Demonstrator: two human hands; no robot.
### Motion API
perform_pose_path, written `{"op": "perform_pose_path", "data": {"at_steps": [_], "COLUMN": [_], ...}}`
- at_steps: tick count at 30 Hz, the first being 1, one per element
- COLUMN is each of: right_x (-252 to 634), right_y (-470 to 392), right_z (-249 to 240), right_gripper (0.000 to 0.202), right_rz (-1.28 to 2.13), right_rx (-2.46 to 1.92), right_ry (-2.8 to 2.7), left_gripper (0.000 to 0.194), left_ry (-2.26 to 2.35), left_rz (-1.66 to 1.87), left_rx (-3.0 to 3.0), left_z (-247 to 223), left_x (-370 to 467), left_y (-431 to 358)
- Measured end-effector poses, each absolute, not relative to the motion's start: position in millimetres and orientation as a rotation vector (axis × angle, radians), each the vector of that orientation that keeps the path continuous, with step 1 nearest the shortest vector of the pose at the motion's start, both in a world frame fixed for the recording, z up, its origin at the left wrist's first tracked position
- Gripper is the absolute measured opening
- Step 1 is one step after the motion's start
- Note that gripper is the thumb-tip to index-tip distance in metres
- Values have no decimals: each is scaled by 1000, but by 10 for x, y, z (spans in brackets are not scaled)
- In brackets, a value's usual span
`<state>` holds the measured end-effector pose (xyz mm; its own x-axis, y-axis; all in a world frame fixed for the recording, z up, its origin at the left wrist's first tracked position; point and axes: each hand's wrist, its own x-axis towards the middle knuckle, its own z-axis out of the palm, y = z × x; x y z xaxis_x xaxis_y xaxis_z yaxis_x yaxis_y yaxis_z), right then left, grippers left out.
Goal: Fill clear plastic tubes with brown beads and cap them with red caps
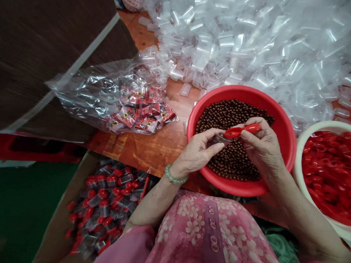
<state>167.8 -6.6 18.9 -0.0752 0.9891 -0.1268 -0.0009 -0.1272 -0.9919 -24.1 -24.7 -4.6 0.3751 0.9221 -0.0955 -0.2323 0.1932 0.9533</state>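
Over a red basin (288, 152) of small round brown balls (235, 165), both my hands are closed on small parts. My left hand (198, 152) grips a clear plastic container (220, 139) with something dark inside, its mouth turned to the right. Between the fingers of my right hand (263, 145) is a red plastic cap (234, 132), held right at the container's mouth. Whether the cap is seated on it I cannot tell. A second red piece (253, 128) shows at the right fingertips; whether it joins the cap is unclear.
Clear plastic containers (240, 45) are heaped across the back. A clear bag with red packets (147, 111) lies at left on the wooden table (140, 149). A white tub (301, 146) of red plastic parts (333, 173) stands right. Below left, a carton (63, 196) holds red-capped containers (105, 206).
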Motion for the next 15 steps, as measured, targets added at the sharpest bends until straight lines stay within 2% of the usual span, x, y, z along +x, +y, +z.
{"op": "perform_pose_path", "data": {"at_steps": [8, 15], "right_x": [1808, 1801], "right_y": [-29, 62], "right_z": [344, 570], "right_gripper": [35, 52], "right_rz": [942, 1112], "right_rx": [-1436, -1313], "right_ry": [-1605, -1901], "left_gripper": [32, 29], "left_ry": [826, 839], "left_rz": [948, 886], "left_rx": [1051, 1056], "left_z": [-7, -24], "left_x": [-256, -268], "left_y": [-249, -251]}}
